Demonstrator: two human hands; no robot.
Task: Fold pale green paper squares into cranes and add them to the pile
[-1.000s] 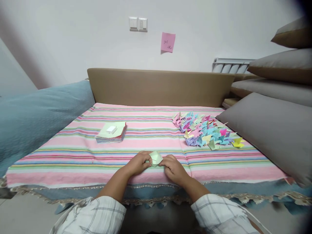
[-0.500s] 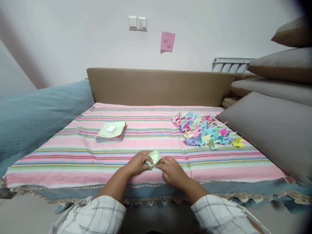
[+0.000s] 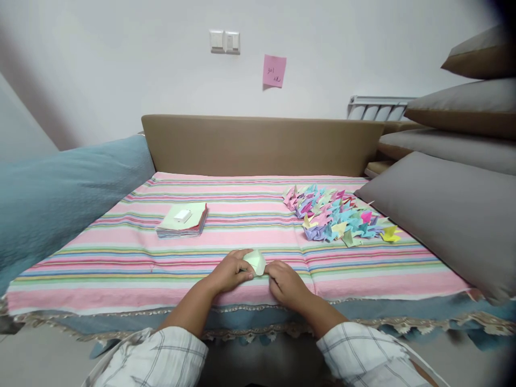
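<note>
A light green piece of folded paper point(image 3: 255, 262) is held just above the striped cloth, close to the front edge. My left hand point(image 3: 233, 271) grips its left side, the thumb below and the fingers behind. At the paper's lower right corner, my right hand point(image 3: 285, 282) has its fingers curled in and the fingertips against the edge; the exact pinch is partly hidden. Farther right lies a pile of small folded paper cranes point(image 3: 334, 215) in many colours. To the left sits a stack of square coloured paper point(image 3: 181, 228) with a small white block point(image 3: 183, 216) on top.
The striped cloth point(image 3: 121, 258) covers a sofa seat. A brown backrest point(image 3: 258, 145) runs along the back, a blue armrest point(image 3: 80, 183) stands at left, and grey cushions point(image 3: 447, 209) pile up at right. A pink note point(image 3: 274, 71) is stuck on the wall.
The paper has turned slightly in my left hand, with a smoother face showing. My right fingers have drawn in at its right edge. The whole view has shifted slightly.
</note>
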